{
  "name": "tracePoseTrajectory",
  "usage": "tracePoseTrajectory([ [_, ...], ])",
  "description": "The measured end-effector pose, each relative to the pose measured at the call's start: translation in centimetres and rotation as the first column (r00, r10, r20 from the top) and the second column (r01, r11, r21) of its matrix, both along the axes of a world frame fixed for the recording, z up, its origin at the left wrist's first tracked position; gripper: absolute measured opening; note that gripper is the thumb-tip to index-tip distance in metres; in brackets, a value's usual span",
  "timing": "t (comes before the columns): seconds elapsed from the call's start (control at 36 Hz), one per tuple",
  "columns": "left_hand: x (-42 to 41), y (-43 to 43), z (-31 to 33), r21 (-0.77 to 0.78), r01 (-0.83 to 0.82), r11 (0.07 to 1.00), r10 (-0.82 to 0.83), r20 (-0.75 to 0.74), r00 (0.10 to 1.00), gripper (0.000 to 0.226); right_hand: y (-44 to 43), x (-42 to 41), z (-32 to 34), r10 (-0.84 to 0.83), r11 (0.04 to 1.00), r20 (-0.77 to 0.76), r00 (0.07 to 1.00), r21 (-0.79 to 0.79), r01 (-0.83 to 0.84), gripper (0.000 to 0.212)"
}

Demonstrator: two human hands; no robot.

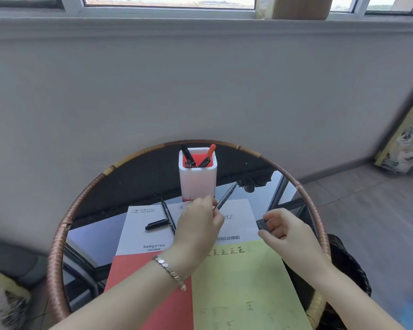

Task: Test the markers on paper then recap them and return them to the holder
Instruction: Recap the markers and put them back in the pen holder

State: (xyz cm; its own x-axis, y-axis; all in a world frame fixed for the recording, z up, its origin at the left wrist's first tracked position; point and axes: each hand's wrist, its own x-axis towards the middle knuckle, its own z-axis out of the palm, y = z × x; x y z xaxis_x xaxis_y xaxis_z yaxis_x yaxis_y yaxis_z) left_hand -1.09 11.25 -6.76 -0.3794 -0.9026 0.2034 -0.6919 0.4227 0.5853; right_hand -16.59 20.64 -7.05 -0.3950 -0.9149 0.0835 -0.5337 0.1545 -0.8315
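Grey in colour, the held marker (225,195) is pinched at its near end by the curled fingers of the left hand (198,225). Its long axis runs from the fingertips up and to the right, away from the person. Which end carries the tip cannot be told, as the near end is hidden in the grip. A dark cap (262,223) is pinched between thumb and fingers of the right hand (289,231), apart from the held marker and to its right; only part of it is seen. A bracelet (169,270) is worn on the left wrist.

Beneath the hands three sheets are laid: a white printed sheet (141,225), a red sheet (134,270) and a yellow-green sheet (236,287) marked with a row of small characters. On the white printed sheet a black marker (166,211) lies with its long axis running away from the person; a black cap (156,224) lies crosswise against it.

Beyond the sheets a white holder (198,184) stands upright, with stored black markers (187,154) and a red marker (210,150) leaning inside. A round glass surface (57,246) with a wound rim carries everything; its near edge is cut off.
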Motion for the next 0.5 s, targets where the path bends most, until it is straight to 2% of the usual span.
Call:
tracePoseTrajectory([
  [0.14, 2.0, 2.2, 2.7, 0.154, 0.084, 0.985, -0.039, -0.275, 0.961, 0.018, 0.5, -0.3, 1.3, -0.024, 0.998, 0.046, 0.999, -0.061, 0.027, 0.018],
  [0.25, 3.7, 3.7, 4.1, 0.240, 0.211, 0.948, -0.082, -0.454, 0.887, 0.017, 0.8, -0.3, 2.4, -0.014, 0.993, 0.097, 0.995, -0.114, 0.025, 0.013],
  [0.36, 5.1, 4.1, 3.7, 0.240, 0.256, 0.937, -0.115, -0.480, 0.870, 0.014, 0.8, 0.2, 3.6, -0.010, 0.978, 0.187, 0.982, -0.205, 0.049, 0.013],
  [0.5, 6.1, 4.4, 3.3, 0.251, 0.249, 0.935, -0.105, -0.476, 0.873, 0.019, 0.8, 0.9, 4.2, 0.081, 0.971, 0.261, 0.962, -0.236, -0.017, 0.014],
])
